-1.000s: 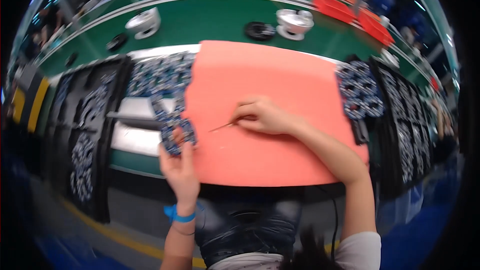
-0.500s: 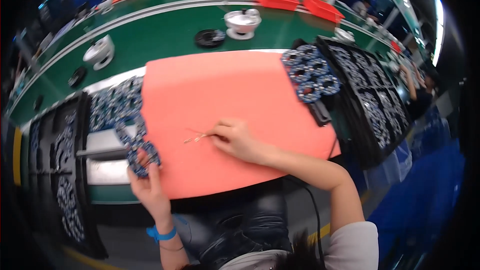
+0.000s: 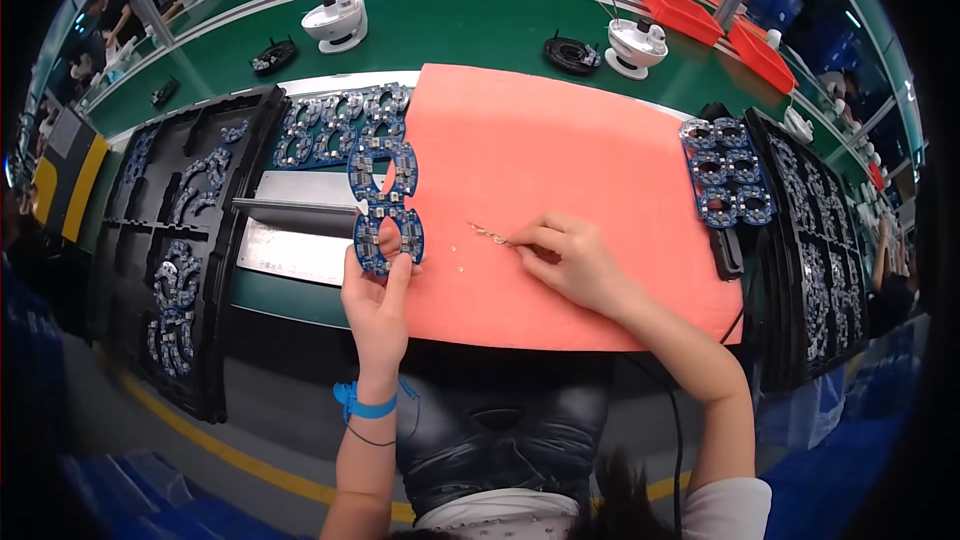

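My left hand (image 3: 378, 308) grips the lower end of a blue circuit board panel (image 3: 408, 172) made of two joined ring-shaped boards. The panel stands face-on at the right end of a thin metal blade (image 3: 300, 205), its notched middle beside the blade's tip; whether they touch I cannot tell. Over the orange mat (image 3: 560, 160), my right hand (image 3: 570, 258) pinches a thin gold-coloured strip (image 3: 488, 234) between thumb and forefinger. Small shiny bits (image 3: 460, 269) lie on the mat left of those fingers.
Black trays of circuit boards stand at left (image 3: 235, 230) and right (image 3: 780, 240). More board panels lie at the mat's far left (image 3: 340, 127) and right (image 3: 725, 165). White devices (image 3: 637, 46) and black round parts (image 3: 572, 54) sit on the green conveyor (image 3: 460, 30). Red bins (image 3: 682, 12) stand beyond.
The view has swung left, so the scene appears shifted right. The two-ring panel is now more upright beside the blade. My right hand still pinches over the mat.
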A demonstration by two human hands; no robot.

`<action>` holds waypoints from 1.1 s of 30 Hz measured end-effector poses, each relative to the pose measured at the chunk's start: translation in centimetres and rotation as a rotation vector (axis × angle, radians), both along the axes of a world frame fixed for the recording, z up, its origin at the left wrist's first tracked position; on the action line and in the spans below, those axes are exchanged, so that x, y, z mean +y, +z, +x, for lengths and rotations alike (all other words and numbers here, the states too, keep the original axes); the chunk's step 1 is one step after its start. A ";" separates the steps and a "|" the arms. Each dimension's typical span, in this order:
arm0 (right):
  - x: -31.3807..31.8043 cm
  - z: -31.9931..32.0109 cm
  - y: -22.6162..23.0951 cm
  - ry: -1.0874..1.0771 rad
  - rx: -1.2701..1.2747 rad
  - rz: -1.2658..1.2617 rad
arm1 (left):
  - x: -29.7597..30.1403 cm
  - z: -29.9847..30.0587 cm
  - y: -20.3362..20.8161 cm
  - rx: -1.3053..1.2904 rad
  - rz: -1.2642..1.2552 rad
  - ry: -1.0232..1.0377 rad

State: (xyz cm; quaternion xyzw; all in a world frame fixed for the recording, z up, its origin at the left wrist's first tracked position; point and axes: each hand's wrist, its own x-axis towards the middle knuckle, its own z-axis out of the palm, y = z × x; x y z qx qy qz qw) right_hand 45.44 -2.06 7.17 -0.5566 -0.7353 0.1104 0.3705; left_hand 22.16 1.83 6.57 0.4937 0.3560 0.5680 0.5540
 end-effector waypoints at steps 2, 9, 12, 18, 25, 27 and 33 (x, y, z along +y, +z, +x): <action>-0.1 0.0 -0.1 0.026 -0.001 0.007 | 0.0 0.1 0.0 -0.002 0.004 0.016; 0.3 -0.3 0.1 0.023 0.086 -0.042 | 0.2 0.0 0.0 -0.006 0.003 0.009; 0.7 -0.3 -0.3 -0.010 0.068 0.020 | 0.2 0.0 0.1 -0.007 0.000 0.004; -0.1 -1.1 -0.2 0.131 -0.001 0.041 | 0.2 0.0 -0.3 -0.021 -0.004 0.009; 0.0 -1.2 -0.9 0.118 0.050 0.065 | 0.2 -0.1 -0.3 0.022 0.001 0.009; 0.2 -1.1 -1.0 0.083 0.041 0.058 | 0.3 -0.1 -0.4 0.025 0.002 0.011; -0.1 -1.5 -0.5 0.178 0.003 0.041 | 0.5 0.2 -0.3 0.012 0.014 0.015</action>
